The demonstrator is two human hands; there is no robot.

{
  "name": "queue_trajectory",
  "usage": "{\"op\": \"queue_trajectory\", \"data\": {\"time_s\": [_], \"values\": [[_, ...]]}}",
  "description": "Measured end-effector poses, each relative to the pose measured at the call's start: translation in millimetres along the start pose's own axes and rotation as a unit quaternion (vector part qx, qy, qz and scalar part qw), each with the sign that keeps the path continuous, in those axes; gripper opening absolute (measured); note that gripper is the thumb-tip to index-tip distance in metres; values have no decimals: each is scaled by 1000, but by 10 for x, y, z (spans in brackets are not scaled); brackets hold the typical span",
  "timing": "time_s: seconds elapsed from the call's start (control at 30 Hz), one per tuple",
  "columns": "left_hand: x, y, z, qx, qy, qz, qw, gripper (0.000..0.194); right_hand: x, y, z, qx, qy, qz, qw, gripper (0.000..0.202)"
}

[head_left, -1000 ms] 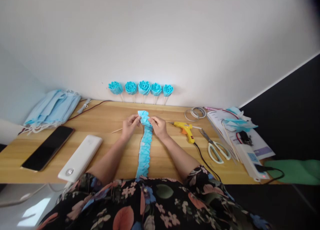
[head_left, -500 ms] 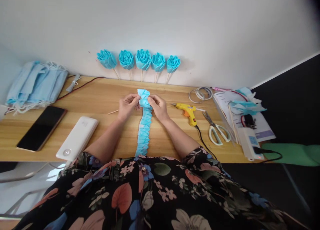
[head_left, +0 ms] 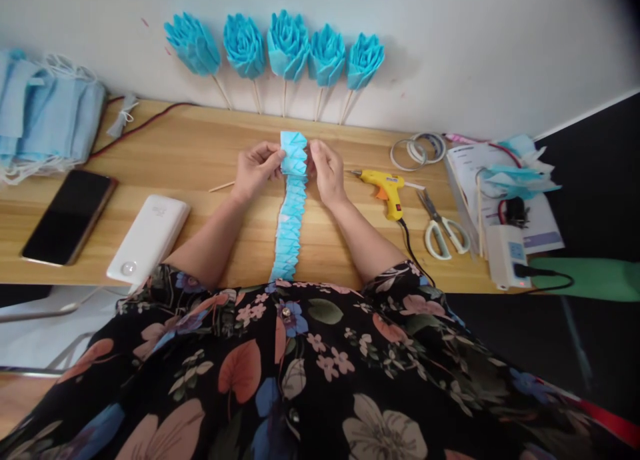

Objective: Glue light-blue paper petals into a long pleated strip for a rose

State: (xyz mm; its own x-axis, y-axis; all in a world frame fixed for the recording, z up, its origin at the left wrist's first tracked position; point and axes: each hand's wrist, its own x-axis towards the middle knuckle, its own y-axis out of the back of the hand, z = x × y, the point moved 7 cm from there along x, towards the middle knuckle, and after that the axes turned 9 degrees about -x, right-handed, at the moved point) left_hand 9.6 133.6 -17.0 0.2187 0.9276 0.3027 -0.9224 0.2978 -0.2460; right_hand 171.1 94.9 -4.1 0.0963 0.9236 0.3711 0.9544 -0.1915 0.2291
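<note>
A long strip of pleated light-blue fabric (head_left: 290, 227), with a zigzag right edge, runs from between my hands down the table to my shirt. My left hand (head_left: 257, 170) is closed on the left side of its upper end, thumb on top. My right hand (head_left: 327, 173) has its fingers curled together at the strip's right edge; its fingertips are partly hidden. A thin wooden stick (head_left: 221, 187) lies just left of my left hand. To the right of my right hand lies a yellow glue gun (head_left: 384, 188), then scissors (head_left: 443, 227) with white handles.
Several blue fabric flowers (head_left: 287, 47) on sticks lean on the wall behind. Face masks (head_left: 50, 113), a phone (head_left: 70, 217) and a white power bank (head_left: 149, 239) are at left. Tape rolls (head_left: 427, 148), papers (head_left: 540, 227), fabric scraps (head_left: 520, 180) and a power strip (head_left: 507, 257) are at right.
My right thumb has come off the strip's face to its right edge. My left hand keeps its hold. The view has tilted down, so the table and flowers appear higher.
</note>
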Motion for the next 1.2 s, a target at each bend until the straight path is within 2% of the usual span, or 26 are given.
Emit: {"op": "queue_trajectory", "data": {"time_s": [0.2, 0.43, 0.53, 0.73, 0.9, 1.0, 1.2], "values": [[-8, -90, 26, 10, 0, -31, 999, 54, 60, 17, 84, 1, -20, 11, 1000, 55], [79, -138, 31, 37, 16, -36, 999, 33, 64, 50, 157, -28, -32, 26, 999, 53], [51, -119, 8, 21, 6, -35, 999, 40, 59, 59, 121, -28, -35, 19, 999, 57], [6, -54, -51, 18, 7, -32, 999, 55, 54, -12, 15, 10, -34, -33, 999, 57], [-1, -94, -52, 25, 18, -47, 998, 54, 17, 4, 6, -34, -38, -11, 999, 55], [-9, -94, 5, 16, 24, -30, 999, 53, -6, 22, 18, -42, -40, 0, 998, 57], [-20, -24, 94, -5, 46, 30, 998, 51, -7, -13, 34, -6, -31, -16, 999, 60]]}}
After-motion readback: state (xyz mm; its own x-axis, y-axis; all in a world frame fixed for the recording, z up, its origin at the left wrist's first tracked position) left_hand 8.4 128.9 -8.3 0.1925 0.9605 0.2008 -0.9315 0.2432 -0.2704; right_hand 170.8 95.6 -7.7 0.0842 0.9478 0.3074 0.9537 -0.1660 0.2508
